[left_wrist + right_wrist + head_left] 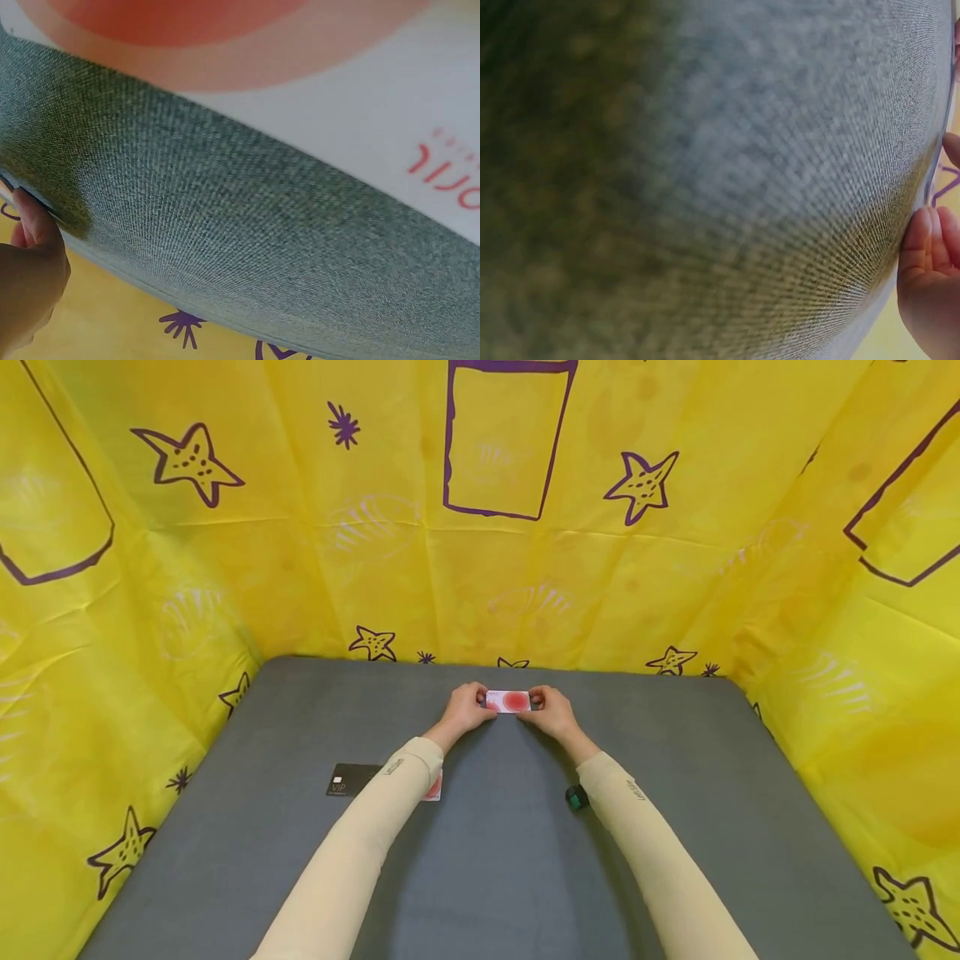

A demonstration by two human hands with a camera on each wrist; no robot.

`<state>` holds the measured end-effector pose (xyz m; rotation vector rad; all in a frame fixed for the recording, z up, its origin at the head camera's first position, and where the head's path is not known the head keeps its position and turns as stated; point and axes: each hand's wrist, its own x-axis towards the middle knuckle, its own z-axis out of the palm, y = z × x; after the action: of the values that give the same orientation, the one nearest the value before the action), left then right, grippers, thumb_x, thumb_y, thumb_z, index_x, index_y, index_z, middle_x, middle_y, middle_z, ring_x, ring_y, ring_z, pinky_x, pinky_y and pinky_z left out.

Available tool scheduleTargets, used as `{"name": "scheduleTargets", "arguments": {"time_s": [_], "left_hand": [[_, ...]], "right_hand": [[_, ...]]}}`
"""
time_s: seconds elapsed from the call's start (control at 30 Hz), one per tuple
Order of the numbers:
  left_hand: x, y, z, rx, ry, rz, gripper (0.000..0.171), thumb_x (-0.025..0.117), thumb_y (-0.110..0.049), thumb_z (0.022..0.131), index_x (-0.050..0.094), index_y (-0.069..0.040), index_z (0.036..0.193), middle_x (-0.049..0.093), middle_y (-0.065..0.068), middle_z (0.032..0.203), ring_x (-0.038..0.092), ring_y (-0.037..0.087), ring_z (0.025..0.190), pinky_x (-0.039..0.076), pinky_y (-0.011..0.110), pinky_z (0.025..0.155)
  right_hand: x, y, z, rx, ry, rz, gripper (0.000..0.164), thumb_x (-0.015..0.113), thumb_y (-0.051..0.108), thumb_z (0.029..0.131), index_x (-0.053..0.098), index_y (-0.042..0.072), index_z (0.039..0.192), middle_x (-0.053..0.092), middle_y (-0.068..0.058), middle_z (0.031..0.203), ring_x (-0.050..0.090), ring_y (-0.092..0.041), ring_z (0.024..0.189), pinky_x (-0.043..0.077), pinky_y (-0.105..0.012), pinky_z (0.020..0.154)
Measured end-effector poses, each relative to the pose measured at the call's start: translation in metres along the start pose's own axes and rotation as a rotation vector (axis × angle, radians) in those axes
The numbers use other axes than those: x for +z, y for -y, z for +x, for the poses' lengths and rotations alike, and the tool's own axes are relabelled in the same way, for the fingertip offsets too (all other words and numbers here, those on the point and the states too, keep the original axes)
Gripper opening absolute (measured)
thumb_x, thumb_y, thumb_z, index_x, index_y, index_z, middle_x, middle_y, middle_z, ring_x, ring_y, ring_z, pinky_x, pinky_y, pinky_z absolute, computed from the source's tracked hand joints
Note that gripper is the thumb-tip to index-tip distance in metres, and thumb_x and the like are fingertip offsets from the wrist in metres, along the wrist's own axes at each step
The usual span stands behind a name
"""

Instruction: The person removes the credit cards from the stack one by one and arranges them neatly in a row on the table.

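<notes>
As left hand (465,708) and right hand (554,713) pinch its ends, a card (509,702) lies between.

Held card (507,702) too small for reading, black card (348,781) partly hidden behind left sleeve (375,818)

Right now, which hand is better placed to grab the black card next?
Probably the left hand: the black card lies on that side, and the right hand is farther across. Both hold a red-and-white card, so the left should let go first.
</notes>
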<state>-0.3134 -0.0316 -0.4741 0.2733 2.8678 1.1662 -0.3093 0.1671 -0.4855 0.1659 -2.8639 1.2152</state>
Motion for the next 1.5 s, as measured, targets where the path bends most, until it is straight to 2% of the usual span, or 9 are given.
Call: {"name": "scheduleTargets", "arguments": {"time_s": [0.23, 0.4, 0.7, 0.93, 1.1, 1.5], "left_hand": [[-0.0005, 0.0014, 0.0006, -0.028, 0.024, 0.022, 0.045, 0.080, -0.017, 0.080, 0.062, 0.002, 0.116, 0.058, 0.011, 0.098, 0.053, 0.025, 0.092, 0.045, 0.036, 0.086], [-0.0015, 0.0028, 0.0029, -0.027, 0.063, 0.070, 0.048, 0.079, -0.020, 0.081, 0.061, 0.002, 0.119, 0.058, 0.012, 0.101, 0.052, 0.026, 0.096, 0.044, 0.036, 0.089], [-0.0031, 0.0044, 0.0056, -0.020, 0.100, 0.095, 0.051, 0.079, -0.021, 0.081, 0.060, 0.003, 0.122, 0.057, 0.013, 0.102, 0.051, 0.026, 0.098, 0.043, 0.037, 0.091], [-0.0052, 0.0040, 0.0052, -0.010, 0.106, 0.093, 0.052, 0.079, -0.021, 0.082, 0.060, 0.003, 0.124, 0.058, 0.014, 0.104, 0.050, 0.026, 0.098, 0.043, 0.037, 0.091], [-0.0054, 0.0037, 0.0058, -0.022, 0.111, 0.070, 0.053, 0.079, -0.022, 0.082, 0.059, 0.001, 0.126, 0.057, 0.013, 0.106, 0.050, 0.026, 0.100, 0.043, 0.037, 0.094], [-0.0018, 0.0041, 0.0093, 0.025, 0.077, 0.050, 0.050, 0.080, -0.020, 0.082, 0.060, 0.002, 0.122, 0.056, 0.011, 0.099, 0.051, 0.025, 0.095, 0.044, 0.036, 0.090]], "right_hand": [[0.0038, -0.0019, 0.0024, -0.003, 0.020, 0.002, 0.053, 0.080, 0.018, 0.078, 0.059, -0.005, 0.121, 0.062, -0.019, 0.108, 0.055, -0.030, 0.092, 0.046, -0.040, 0.086], [0.0052, -0.0011, 0.0028, -0.006, 0.040, 0.001, 0.052, 0.080, 0.017, 0.078, 0.059, -0.005, 0.121, 0.062, -0.019, 0.107, 0.056, -0.030, 0.096, 0.047, -0.040, 0.089], [0.0005, 0.0032, 0.0030, 0.008, 0.082, -0.012, 0.056, 0.079, 0.019, 0.079, 0.057, -0.006, 0.125, 0.060, -0.017, 0.106, 0.052, -0.028, 0.089, 0.044, -0.037, 0.082], [0.0003, -0.0054, 0.0095, -0.031, 0.115, 0.002, 0.061, 0.081, 0.029, 0.077, 0.059, -0.005, 0.122, 0.058, -0.014, 0.101, 0.051, -0.027, 0.086, 0.045, -0.036, 0.079], [-0.0020, -0.0003, 0.0070, 0.011, 0.129, -0.009, 0.059, 0.078, 0.022, 0.081, 0.056, -0.005, 0.129, 0.058, -0.018, 0.109, 0.051, -0.030, 0.094, 0.043, -0.040, 0.086], [-0.0029, -0.0007, 0.0063, -0.008, 0.087, -0.008, 0.055, 0.078, 0.018, 0.081, 0.056, -0.003, 0.127, 0.057, -0.016, 0.105, 0.052, -0.028, 0.091, 0.043, -0.036, 0.083]]}}
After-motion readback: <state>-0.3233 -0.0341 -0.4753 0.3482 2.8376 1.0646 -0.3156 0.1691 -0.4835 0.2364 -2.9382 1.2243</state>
